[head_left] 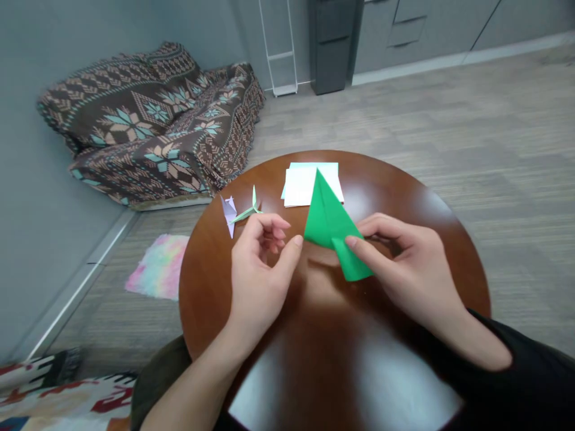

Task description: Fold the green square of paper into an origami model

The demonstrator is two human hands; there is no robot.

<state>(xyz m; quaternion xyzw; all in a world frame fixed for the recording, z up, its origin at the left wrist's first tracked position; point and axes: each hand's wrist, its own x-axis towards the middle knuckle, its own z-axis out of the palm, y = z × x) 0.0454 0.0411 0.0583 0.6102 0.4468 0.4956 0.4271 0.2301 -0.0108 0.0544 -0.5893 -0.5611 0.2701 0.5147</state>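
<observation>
A folded piece of green paper [327,218] is held above the round table, its sharp point up and a flap hanging at its lower right. My right hand [406,257] pinches its right side, with the thumb on the near face and the fingers behind. Left of the paper is my left hand [265,263], its thumb and curled fingers apart and nothing between them. The thumb tip comes close to the paper's left corner; a narrow gap seems to part them.
On the brown round table [211,311] lie a stack of paper sheets [300,187], a purple folded paper figure [229,212] and a pale green one [247,211]. Beyond stands a sofa [157,126] under a patterned cover. A pastel fluffy rug [159,267] lies on the floor.
</observation>
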